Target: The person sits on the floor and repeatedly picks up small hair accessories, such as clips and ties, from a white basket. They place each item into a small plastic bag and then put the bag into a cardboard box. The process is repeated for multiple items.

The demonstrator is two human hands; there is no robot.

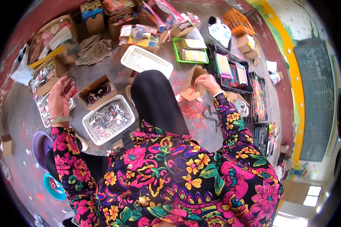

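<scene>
My left hand (pixel 60 99) is raised at the left with curled fingers around a small bunch of dark looped pieces (pixel 68 86); their exact kind is too small to make out. A bit of red shows beside the fingers. My right hand (pixel 209 83) is closed in a pinch at the rim of an open cardboard box (pixel 187 90). A thin red strip (pixel 195 86) hangs at its fingertips. Between my hands, nearer the left one, a white plastic basket (pixel 116 132) holds dark loops and clear packets. Behind it stands a cardboard box (pixel 97 105) of small dark and red items.
Red scraps (pixel 193 117) litter the floor by my right side. Ahead are an empty white basket (pixel 155 62), a green tray (pixel 195 61) and black crates (pixel 235 89). A purple basin (pixel 38 151) and a blue basin (pixel 51 191) sit at the left.
</scene>
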